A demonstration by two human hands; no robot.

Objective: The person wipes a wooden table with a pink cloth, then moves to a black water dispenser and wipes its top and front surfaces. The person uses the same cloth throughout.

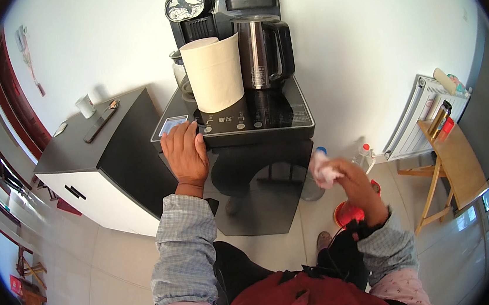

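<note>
My left hand [186, 153] rests palm down on the front left edge of a black tea bar machine's glossy top [267, 117], with nothing seen in it. My right hand [344, 173], blurred, is off the machine's right side and holds a crumpled pinkish-white cloth [326, 172]. On the top stand a large roll of cream paper [214, 76] and, to its right, a dark steel electric kettle [257, 54] with a black handle. A glass jug [182, 77] is partly hidden behind the roll. The machine's dark front panel [257, 195] shows reflections.
A black and white cabinet [127, 172] at left bears a paper cup [85, 107] and a long dark object [102, 122]. Bottles, one clear with a red cap [363, 155], and a red container [347, 214] stand on the floor at right. Beyond are a folding wooden table [462, 162] and a radiator [414, 123].
</note>
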